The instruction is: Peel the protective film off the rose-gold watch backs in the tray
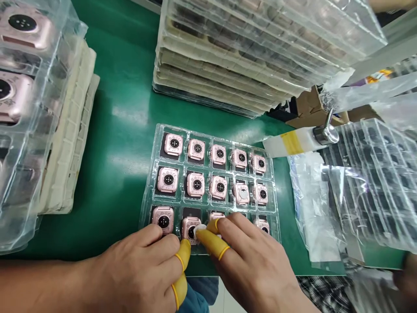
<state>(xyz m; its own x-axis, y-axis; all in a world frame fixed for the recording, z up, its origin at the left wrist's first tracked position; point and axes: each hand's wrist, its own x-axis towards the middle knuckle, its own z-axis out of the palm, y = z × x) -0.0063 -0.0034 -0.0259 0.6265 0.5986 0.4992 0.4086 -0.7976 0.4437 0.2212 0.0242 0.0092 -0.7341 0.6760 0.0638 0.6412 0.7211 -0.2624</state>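
A clear plastic tray [148,204] lies on the green table, holding several pink smartwatches face down with their round black sensors up. My right hand [250,261], with yellow finger cots on two fingers, pinches a small round white sticker [200,230] at the sensor of one front-row smartwatch [187,225]. Curled fingers of my left hand [140,265] meet that watch's lower left edge; a yellow-cotted fingertip touches it, and whether anything is between those fingers is hidden. One watch [243,194] in the middle row has a pale disc over its sensor. My right hand covers part of the front row.
Tall stacks of plastic trays [208,74] stand behind and at the left [70,130]. To the right are a white bottle [286,143] with a metal top, plastic bags [312,208], more trays [368,182] and a cardboard box [308,108]. A blurred hand [405,278] shows at the right edge.
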